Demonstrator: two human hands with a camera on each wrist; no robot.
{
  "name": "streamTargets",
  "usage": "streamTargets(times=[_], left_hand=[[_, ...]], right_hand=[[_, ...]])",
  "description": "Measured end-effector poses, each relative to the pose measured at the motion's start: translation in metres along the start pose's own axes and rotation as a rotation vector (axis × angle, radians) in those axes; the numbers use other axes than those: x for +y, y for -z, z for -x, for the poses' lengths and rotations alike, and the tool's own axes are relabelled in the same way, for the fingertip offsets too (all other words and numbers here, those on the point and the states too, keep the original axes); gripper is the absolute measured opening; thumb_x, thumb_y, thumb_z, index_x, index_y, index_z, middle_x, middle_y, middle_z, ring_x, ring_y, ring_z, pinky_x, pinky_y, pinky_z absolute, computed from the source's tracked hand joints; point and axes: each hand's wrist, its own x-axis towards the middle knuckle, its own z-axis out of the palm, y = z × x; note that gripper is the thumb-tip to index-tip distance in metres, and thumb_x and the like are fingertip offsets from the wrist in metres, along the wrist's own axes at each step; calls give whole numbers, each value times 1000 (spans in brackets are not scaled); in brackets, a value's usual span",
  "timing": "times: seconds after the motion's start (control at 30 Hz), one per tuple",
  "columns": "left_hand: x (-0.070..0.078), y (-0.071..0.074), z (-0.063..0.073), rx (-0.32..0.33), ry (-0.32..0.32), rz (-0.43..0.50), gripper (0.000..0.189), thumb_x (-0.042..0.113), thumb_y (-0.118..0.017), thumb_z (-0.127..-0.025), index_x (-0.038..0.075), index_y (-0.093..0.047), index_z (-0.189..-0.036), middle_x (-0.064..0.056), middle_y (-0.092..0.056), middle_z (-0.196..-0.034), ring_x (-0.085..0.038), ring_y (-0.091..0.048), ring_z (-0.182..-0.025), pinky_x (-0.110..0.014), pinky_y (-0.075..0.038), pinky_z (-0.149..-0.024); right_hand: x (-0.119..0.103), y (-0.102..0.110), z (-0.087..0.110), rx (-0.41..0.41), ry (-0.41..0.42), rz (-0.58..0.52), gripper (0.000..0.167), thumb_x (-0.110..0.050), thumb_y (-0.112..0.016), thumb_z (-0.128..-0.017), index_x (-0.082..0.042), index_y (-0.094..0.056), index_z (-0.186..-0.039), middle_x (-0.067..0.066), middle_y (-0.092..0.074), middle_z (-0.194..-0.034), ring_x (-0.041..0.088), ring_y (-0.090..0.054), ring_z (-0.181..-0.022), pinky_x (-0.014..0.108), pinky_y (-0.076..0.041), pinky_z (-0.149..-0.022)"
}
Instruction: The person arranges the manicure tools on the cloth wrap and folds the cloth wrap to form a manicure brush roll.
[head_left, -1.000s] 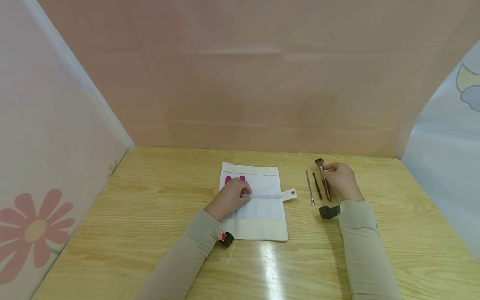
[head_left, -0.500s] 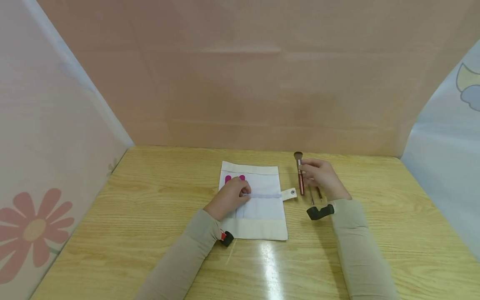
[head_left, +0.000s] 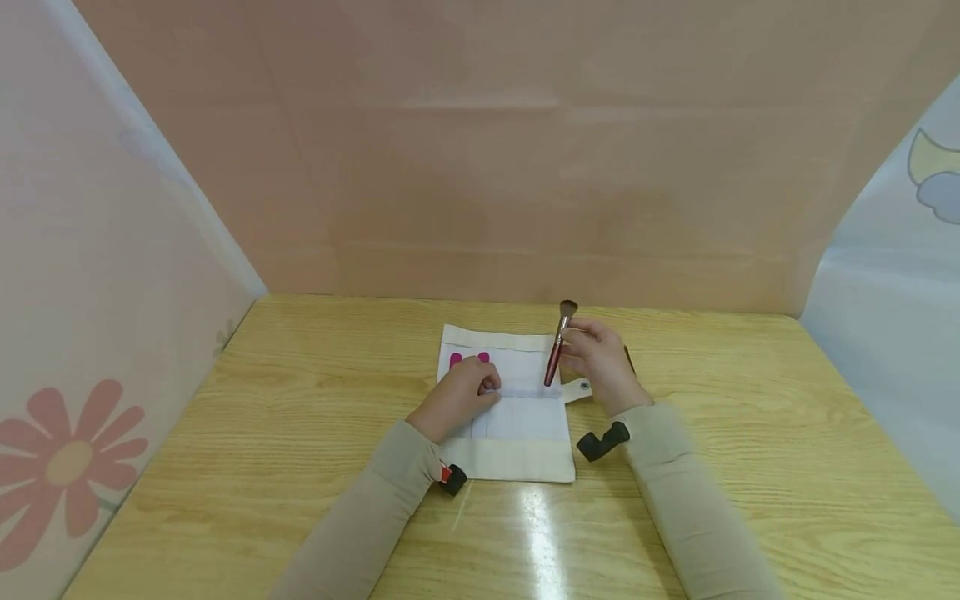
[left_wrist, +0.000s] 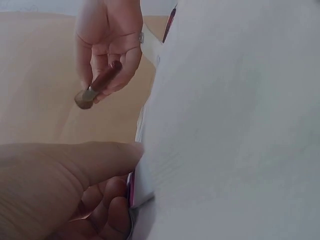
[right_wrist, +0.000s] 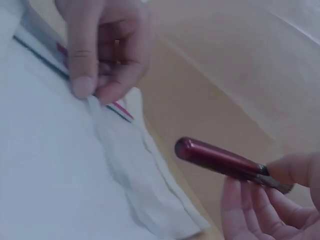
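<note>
A white cloth brush pouch (head_left: 525, 458) lies unfolded on the table, its snap strap (head_left: 577, 389) out to the right. My left hand (head_left: 457, 392) pinches the upper edge of its pocket between thumb and fingers, plain in the right wrist view (right_wrist: 102, 60). Beside that hand, magenta rounded ends (head_left: 483, 357) show at the pouch's upper left. My right hand (head_left: 606, 367) holds a makeup brush (head_left: 556, 354) by its metal collar, above the pouch's right edge. The bristles point up and away; the dark red handle's end (right_wrist: 187, 148) hangs free over the pocket line.
A thin dark tool (head_left: 629, 359) peeks out from behind my right hand, which hides the other slim tool there. The wooden table (head_left: 300, 375) meets a pinkish backdrop (head_left: 480, 275) at the back, with printed cloth walls at both sides.
My right hand has lifted the makeup brush from beside the slim tools and carried it left to the pouch. My left hand has stayed on the pocket edge.
</note>
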Motion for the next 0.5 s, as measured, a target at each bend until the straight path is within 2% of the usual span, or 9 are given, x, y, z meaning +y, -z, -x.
streamTargets(times=[0.1, 0.2, 0.3, 0.37, 0.43, 0.5], left_hand=[[0, 0, 0, 0, 7, -1, 5, 3, -73, -91, 4, -69, -90, -2, -56, -86, -15, -51, -85, -27, -47, -77], [1, 0, 0, 1, 6, -4, 5, 2, -72, -91, 4, -68, -90, -2, -56, -87, -15, -52, -85, -27, -47, -77], [2, 0, 0, 1, 2, -8, 5, 2, -73, -91, 4, -69, -90, -3, -56, -87, -16, -52, -84, -27, -48, -77], [2, 0, -1, 0, 1, -12, 4, 3, -73, -91, 4, -69, -90, -3, -57, -87, -16, -52, -84, -27, -48, -77], [2, 0, -2, 0, 3, -14, 4, 3, -73, -91, 4, -69, -90, -3, -57, -86, -16, -52, -84, -27, -48, -76], [2, -1, -3, 1, 4, -14, 4, 4, -74, -91, 4, -70, -90, -3, -57, -86, -15, -52, -83, -27, -48, -76]], right_hand=[[1, -7, 0, 42, 25, 6, 44, -14, -55, -105, 1, -43, -144, 5, -57, -114, 11, -65, -91, 30, -56, -89], [2, -13, 0, 73, 104, -7, 43, -11, -58, -103, 2, -44, -141, 8, -56, -115, 12, -66, -92, 31, -57, -88], [5, -21, 0, 73, 200, -30, 39, -6, -61, -101, 4, -46, -136, 9, -57, -112, 14, -66, -91, 34, -58, -87], [8, -27, -1, 57, 235, -63, 36, -5, -60, -101, 4, -46, -132, 9, -56, -110, 15, -66, -91, 35, -58, -87], [12, -33, -1, 47, 224, -119, 32, -4, -59, -101, 1, -46, -130, 8, -57, -108, 15, -66, -91, 35, -58, -87], [17, -37, -1, 38, 175, -207, 28, -4, -57, -103, -3, -46, -128, 6, -57, -108, 16, -66, -91, 35, -57, -88]])
